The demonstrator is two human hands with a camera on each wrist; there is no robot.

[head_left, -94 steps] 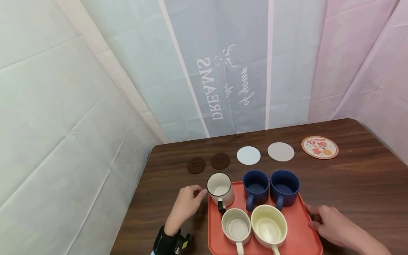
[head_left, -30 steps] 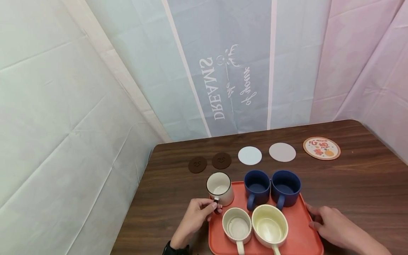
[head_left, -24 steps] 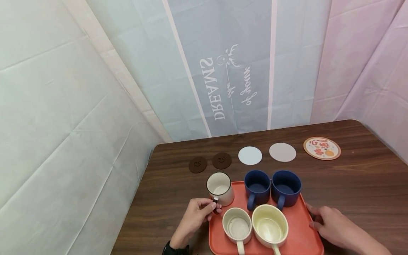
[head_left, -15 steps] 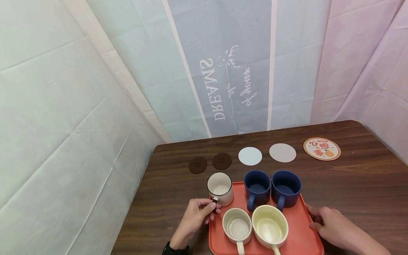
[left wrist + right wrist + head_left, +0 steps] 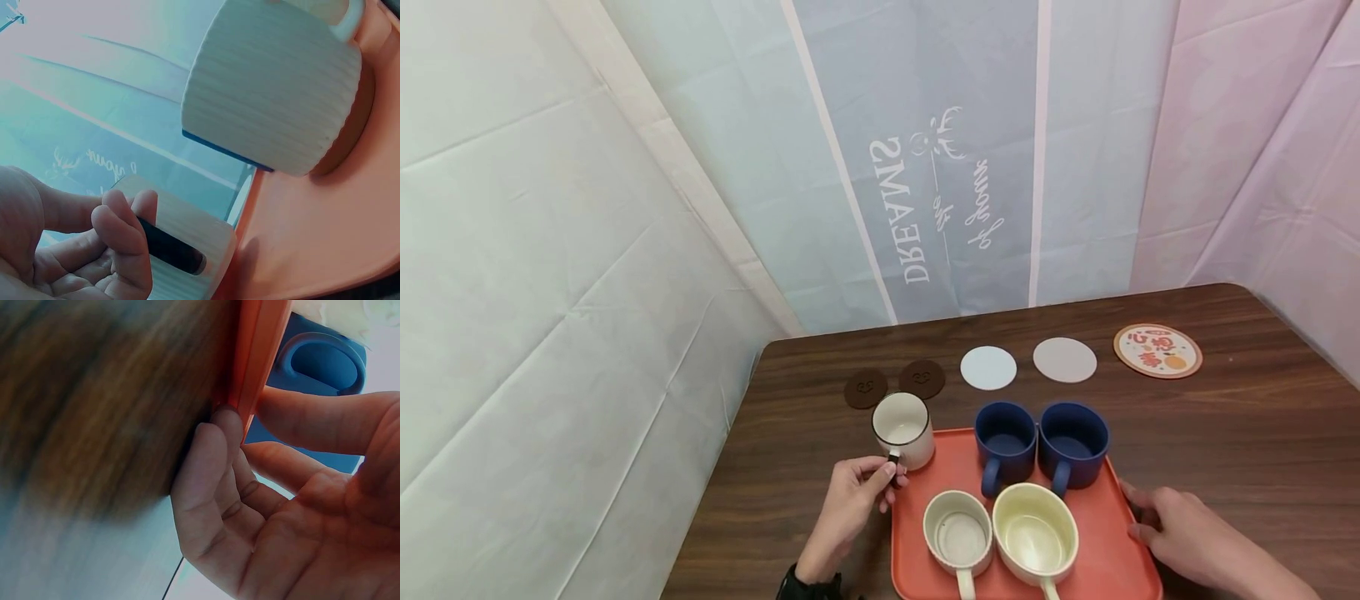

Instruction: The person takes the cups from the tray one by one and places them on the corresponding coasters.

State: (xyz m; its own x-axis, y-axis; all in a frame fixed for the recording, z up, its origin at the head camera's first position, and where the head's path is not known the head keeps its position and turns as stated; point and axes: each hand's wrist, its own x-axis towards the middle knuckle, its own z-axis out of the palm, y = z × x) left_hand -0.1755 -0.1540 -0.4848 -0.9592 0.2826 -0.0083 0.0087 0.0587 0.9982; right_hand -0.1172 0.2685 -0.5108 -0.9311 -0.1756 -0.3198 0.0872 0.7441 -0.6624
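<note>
My left hand pinches the black handle of a white mug with a black rim; the handle shows between thumb and fingers in the left wrist view. That mug overlaps the far left corner of the red-orange tray. At the tray's right edge, my right hand grips the rim, thumb on the inner side and fingers curled around the outside. Also on the tray are two blue mugs, a ribbed off-white mug and a wide pale-yellow mug.
Behind the tray, round coasters lie in a row on the dark wooden table: two brown ones, a white one, a pale pinkish one and a patterned one. Printed cloth hangs behind.
My left hand has come from beside the black-rimmed mug to its handle. Within the last half second that mug has shifted left and away, toward the brown coasters. My right hand stays put.
</note>
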